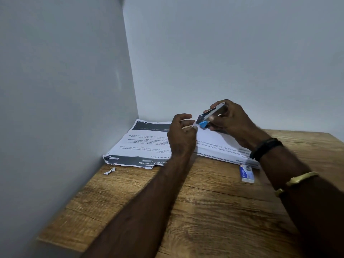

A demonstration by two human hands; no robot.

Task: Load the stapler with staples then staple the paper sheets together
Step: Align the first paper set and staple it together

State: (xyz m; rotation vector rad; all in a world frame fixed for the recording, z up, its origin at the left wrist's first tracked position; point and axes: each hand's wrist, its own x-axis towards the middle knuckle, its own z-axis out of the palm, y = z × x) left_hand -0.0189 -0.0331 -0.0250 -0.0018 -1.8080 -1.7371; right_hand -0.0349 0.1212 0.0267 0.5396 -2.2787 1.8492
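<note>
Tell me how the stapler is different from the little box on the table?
The stapler is held up in the right hand, above the paper sheets; the staple box lies flat on the wooden table. The stapler is grey metal with a blue tip; the staple box is white with a blue label. The left hand pinches a pale strip, likely staples, by the stapler; no hand touches the staple box. Both show blue.

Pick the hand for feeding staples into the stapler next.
Left, probably. The right hand already grips the stapler above the paper, so it is busy. The left hand sits right at its blue front end, fingers curled; whether it holds anything is unclear.
</note>
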